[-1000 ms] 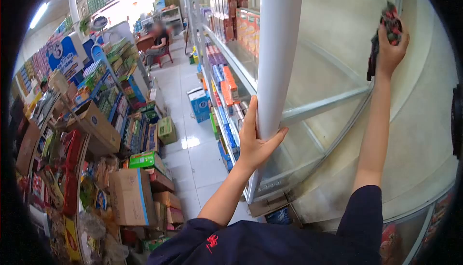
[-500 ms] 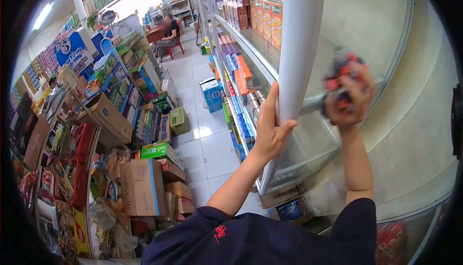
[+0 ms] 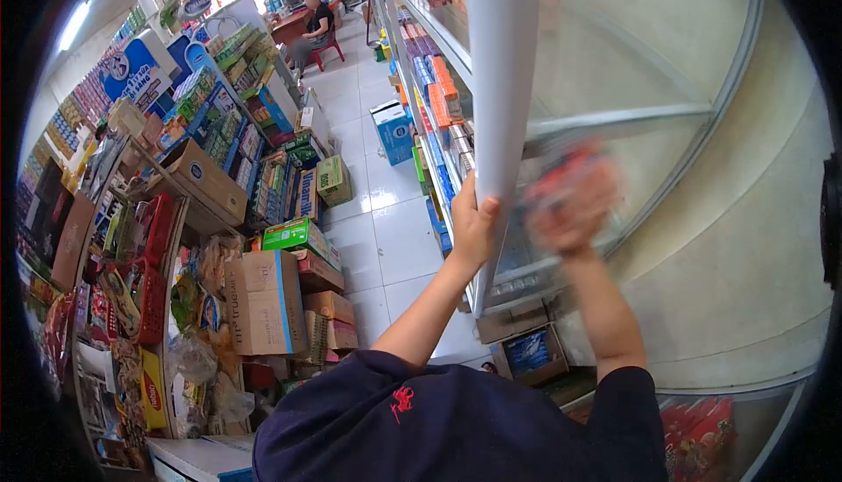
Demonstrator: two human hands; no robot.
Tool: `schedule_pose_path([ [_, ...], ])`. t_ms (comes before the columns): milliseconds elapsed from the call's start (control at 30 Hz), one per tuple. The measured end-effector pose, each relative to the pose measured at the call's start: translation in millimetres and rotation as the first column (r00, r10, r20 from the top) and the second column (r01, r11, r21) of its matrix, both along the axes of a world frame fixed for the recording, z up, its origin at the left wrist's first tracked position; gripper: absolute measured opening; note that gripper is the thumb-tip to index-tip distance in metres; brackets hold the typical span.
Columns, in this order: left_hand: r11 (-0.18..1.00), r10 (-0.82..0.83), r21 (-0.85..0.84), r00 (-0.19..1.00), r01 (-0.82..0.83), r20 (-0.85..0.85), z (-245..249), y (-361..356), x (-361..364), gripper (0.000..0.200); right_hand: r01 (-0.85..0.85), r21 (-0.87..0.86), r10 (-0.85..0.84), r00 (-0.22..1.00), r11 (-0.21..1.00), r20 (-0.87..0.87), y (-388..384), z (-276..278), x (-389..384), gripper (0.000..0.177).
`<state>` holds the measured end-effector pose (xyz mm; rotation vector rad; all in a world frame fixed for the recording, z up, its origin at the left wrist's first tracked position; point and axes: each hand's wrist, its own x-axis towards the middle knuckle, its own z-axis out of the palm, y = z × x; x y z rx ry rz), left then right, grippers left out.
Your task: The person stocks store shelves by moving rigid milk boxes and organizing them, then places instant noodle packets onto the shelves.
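My left hand (image 3: 474,226) holds the white upright post (image 3: 503,70) at the corner of a glass display cabinet, its thumb lying across the near face. To the right of the post, my right hand (image 3: 581,214) is smeared by motion. Its fingers are closed on a crumpled red-and-black cloth (image 3: 568,169), pressed against or very near the cabinet's glass side panel (image 3: 636,70). Through the panel the inner shelf frame (image 3: 631,121) shows. The cloth's exact outline is blurred.
Packed shelves of boxes (image 3: 443,100) stand left of the post. A tiled aisle (image 3: 377,228) runs ahead, with a blue carton (image 3: 392,131) in it. Cartons (image 3: 263,302) and crowded racks line the left. A person (image 3: 320,21) sits far back. An open box (image 3: 532,355) lies below the cabinet.
My right hand has swept left and down with the cloth, closer to the post. My left hand stays on the post while the whole view has shifted. The seated person has lowered an arm.
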<state>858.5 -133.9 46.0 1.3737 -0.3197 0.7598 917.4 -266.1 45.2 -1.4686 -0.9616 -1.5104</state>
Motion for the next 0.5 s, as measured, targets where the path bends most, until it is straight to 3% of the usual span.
schedule_pose_path([
  [33, 1.000, -0.003, 0.003, 1.000, 0.003, -0.016, 0.3, -0.3, -1.5, 0.071, -0.064, -0.192, 0.044, 0.993, 0.979, -0.106, -0.4, -61.1, 12.7, 0.036],
  [67, 1.000, 0.003, -0.009, 0.999, -0.003, -0.032, -1.2, 0.5, -3.1, 0.068, -0.064, -0.187, 0.040, 0.991, 0.980, -0.126, -1.5, -46.7, 0.6, 0.036],
  [100, 1.000, 0.011, -0.024, 0.999, -0.012, -0.040, 0.2, 0.9, -3.0, 0.065, -0.003, -0.236, 0.024, 0.996, 0.972, 0.087, -0.9, -8.8, -11.1, 0.038],
  [133, 0.998, 0.007, -0.068, 0.998, -0.003, 0.067, 5.0, -2.3, -1.5, 0.059, 0.066, -0.273, 0.020, 0.953, 0.960, 0.301, 0.3, 14.2, -10.4, 0.040],
  [200, 0.998, 0.055, 0.013, 0.998, -0.055, 0.033, 8.0, 1.5, -2.8, 0.053, 0.025, -0.113, -0.014, 0.995, 0.993, 0.098, -33.9, -2.3, 25.0, 0.037],
  [233, 0.990, 0.096, 0.100, 0.995, -0.097, 0.012, 5.6, 4.3, -4.9, 0.047, 0.299, -0.117, -0.269, 0.939, 0.947, 0.215, -52.8, 11.7, 33.0, 0.034],
  [300, 0.999, 0.025, 0.031, 0.995, -0.022, -0.100, -5.4, 8.5, -2.3, 0.047, 0.350, 0.129, -0.370, 0.910, 0.928, 0.190, -92.0, 23.5, 66.7, 0.034],
  [367, 0.994, -0.032, -0.108, 0.996, 0.023, -0.087, -8.0, 2.9, -1.0, 0.046, 0.479, 0.273, -0.460, 0.878, 0.835, -0.133, -135.1, 21.3, 86.2, 0.035],
  [433, 0.979, 0.015, -0.205, 1.000, -0.018, -0.013, 0.3, -7.4, 0.9, 0.044, 0.528, 0.387, -0.384, 0.836, 0.756, -0.391, -156.9, 9.0, 95.3, 0.037],
  [500, 0.978, -0.016, -0.208, 1.000, 0.011, -0.022, -3.9, -2.0, 4.2, 0.043, 0.531, 0.332, -0.428, 0.839, 0.780, -0.335, -147.5, -1.1, 92.7, 0.047],
])
